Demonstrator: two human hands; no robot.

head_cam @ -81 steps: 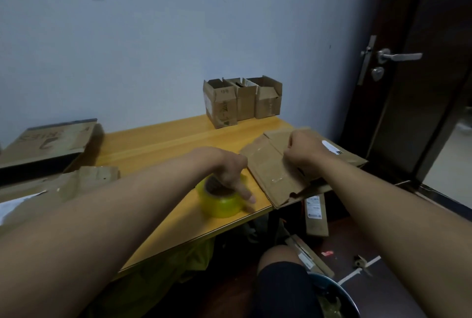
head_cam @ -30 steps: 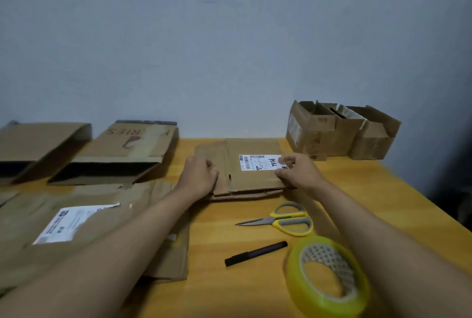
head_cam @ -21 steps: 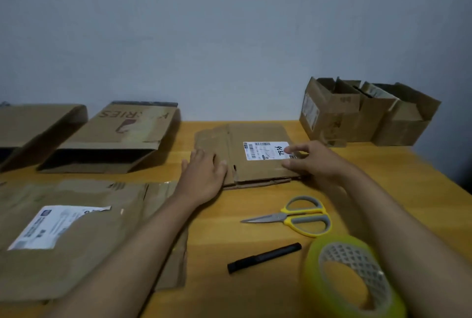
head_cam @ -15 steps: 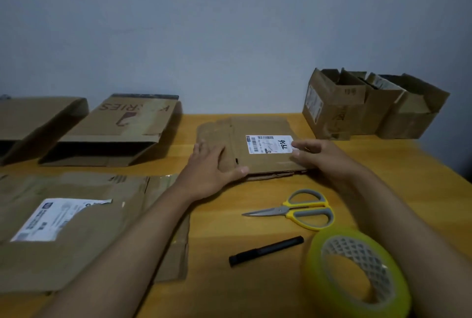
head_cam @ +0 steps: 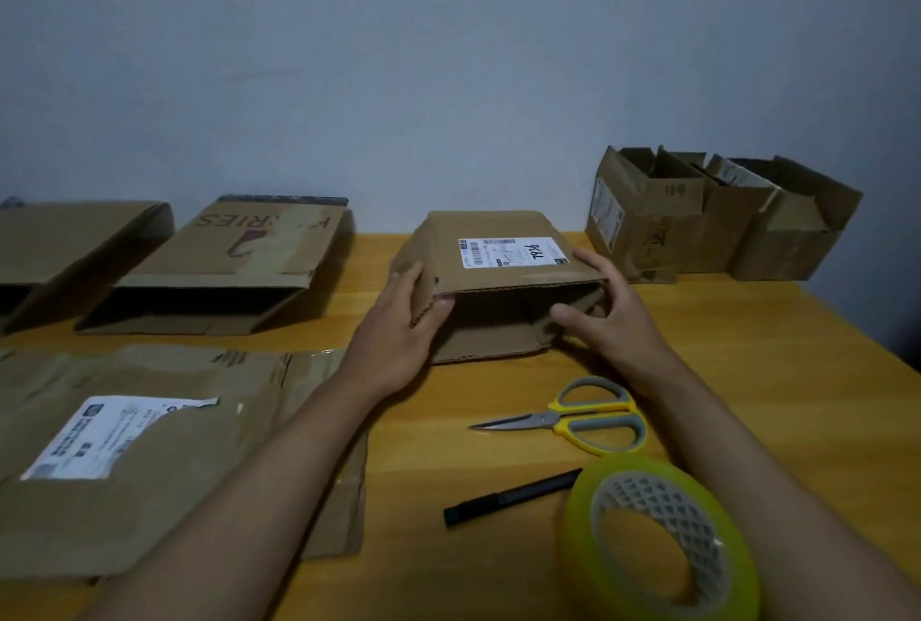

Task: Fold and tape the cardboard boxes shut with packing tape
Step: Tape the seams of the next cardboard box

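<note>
Tape roll [head_cam: 663, 538] nearest, standing on desk [head_cam: 777, 371]. Behind roll: black marker [head_cam: 513, 498], then yellow scissors [head_cam: 573, 416]. Past scissors, labelled box [head_cam: 498, 281] half popped open, mouth facing person. Left hand [head_cam: 398, 326] grips its left flap, right hand [head_cam: 605, 309] curls round right edge. Further back, open boxes [head_cam: 717, 216] by wall.

Scissors [head_cam: 573, 417] lie before the box [head_cam: 498, 266] — marker [head_cam: 513, 498] nearer still, tape roll [head_cam: 663, 535] seemingly just right of it.

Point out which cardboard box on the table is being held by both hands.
The labelled box at centre, between the left hand and right hand. The other boxes sit untouched.
</note>
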